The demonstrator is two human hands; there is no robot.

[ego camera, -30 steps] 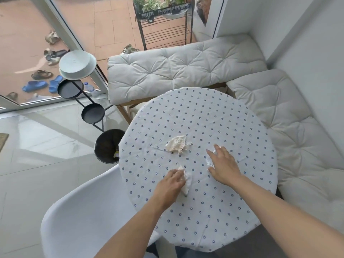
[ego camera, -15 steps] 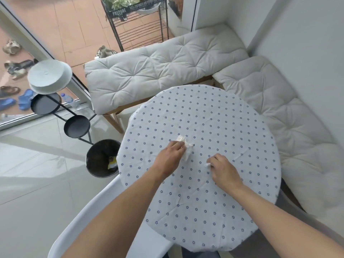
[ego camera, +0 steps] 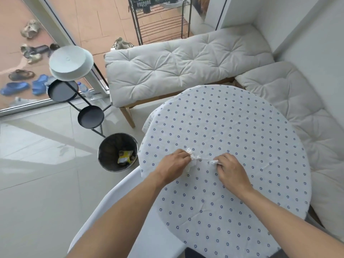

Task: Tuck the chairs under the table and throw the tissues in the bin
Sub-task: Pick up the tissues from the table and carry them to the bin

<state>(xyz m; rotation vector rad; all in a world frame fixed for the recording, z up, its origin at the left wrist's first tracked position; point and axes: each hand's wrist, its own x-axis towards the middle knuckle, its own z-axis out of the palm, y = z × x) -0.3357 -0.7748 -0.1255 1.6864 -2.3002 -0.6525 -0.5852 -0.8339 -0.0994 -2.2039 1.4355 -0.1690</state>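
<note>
On the counter (ego camera: 242, 127), left hand (ego camera: 174, 164) and right hand (ego camera: 229, 167) each clutch tissues (ego camera: 191, 159); ball tight, then drop into bin (ego camera: 104, 161)

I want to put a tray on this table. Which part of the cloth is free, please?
The far half of the table, toward the cushioned benches, is bare, and so is the near edge between the forearms. It is crowded only in the middle, where the left hand and right hand hold tissues.
</note>
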